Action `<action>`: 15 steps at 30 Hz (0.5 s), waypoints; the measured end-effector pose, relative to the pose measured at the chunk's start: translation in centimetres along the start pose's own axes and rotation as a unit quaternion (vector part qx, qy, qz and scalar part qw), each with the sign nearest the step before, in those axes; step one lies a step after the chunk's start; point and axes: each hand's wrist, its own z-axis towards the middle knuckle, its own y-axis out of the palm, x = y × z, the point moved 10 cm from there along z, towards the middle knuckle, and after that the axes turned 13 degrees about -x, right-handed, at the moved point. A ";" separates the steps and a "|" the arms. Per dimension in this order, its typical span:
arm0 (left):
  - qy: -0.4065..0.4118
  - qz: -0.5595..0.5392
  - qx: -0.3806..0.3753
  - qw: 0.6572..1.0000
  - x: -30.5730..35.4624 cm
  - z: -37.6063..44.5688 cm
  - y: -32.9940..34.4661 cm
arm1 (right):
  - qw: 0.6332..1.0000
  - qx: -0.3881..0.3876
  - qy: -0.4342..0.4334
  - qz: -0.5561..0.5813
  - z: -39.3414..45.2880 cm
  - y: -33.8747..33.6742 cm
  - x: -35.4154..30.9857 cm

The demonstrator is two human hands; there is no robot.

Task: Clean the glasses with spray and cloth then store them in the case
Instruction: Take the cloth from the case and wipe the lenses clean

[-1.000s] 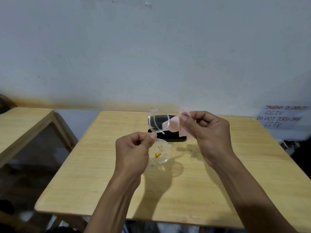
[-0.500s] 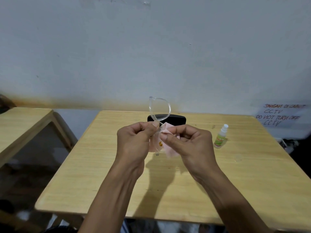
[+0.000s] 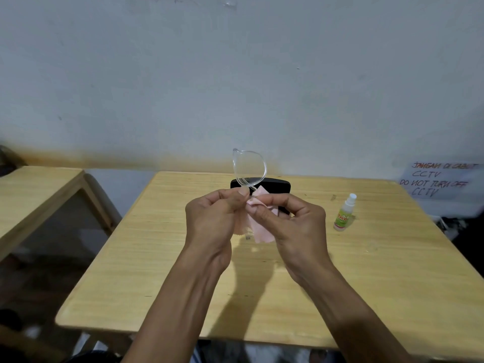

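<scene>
My left hand point(image 3: 213, 218) pinches clear-framed glasses point(image 3: 248, 167) at the bridge, one lens standing upright above my fingers, the other lens hidden behind the hands. My right hand point(image 3: 290, 226) holds a pink cloth point(image 3: 259, 229) pressed against the lower lens, the cloth hanging down between both hands. A black glasses case point(image 3: 277, 185) lies on the wooden table point(image 3: 146, 258) just behind my hands, partly hidden. A small white spray bottle point(image 3: 344, 213) with a green label stands upright on the table to the right of my right hand.
A second wooden table point(image 3: 34, 195) stands to the left with a gap between. A white wall rises behind the table. A paper sign point(image 3: 440, 182) with handwritten red text hangs at the far right.
My right hand with the cloth came down and left from the upper lens to the lower one, uncovering the spray bottle. The glasses turned more upright and rose slightly.
</scene>
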 end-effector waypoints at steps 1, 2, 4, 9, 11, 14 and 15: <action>-0.003 -0.003 -0.001 1.000 0.0 0.0 0.1 | 1.000 -0.001 -0.006 -0.007 -0.1 -0.1 0.1; -0.004 -0.006 0.000 1.000 0.0 0.0 0.1 | 1.000 -0.004 -0.008 -0.009 -0.2 0.0 0.1; -0.007 -0.008 0.002 1.000 0.1 0.0 0.1 | 1.000 -0.017 -0.008 -0.020 -0.2 0.0 0.0; -0.011 0.008 -0.005 1.000 0.6 -0.2 0.5 | 0.998 -0.025 -0.021 -0.046 0.2 -0.2 -0.6; -0.013 0.009 -0.001 1.000 0.6 -0.4 0.6 | 0.998 -0.033 -0.029 -0.050 0.4 0.0 -0.8; -0.019 0.010 0.007 1.000 0.8 -0.7 0.7 | 0.996 -0.041 -0.027 -0.071 0.3 0.2 -0.5; -0.023 0.008 0.010 1.000 0.8 -0.8 0.7 | 0.996 -0.041 -0.024 -0.076 0.3 0.1 -0.3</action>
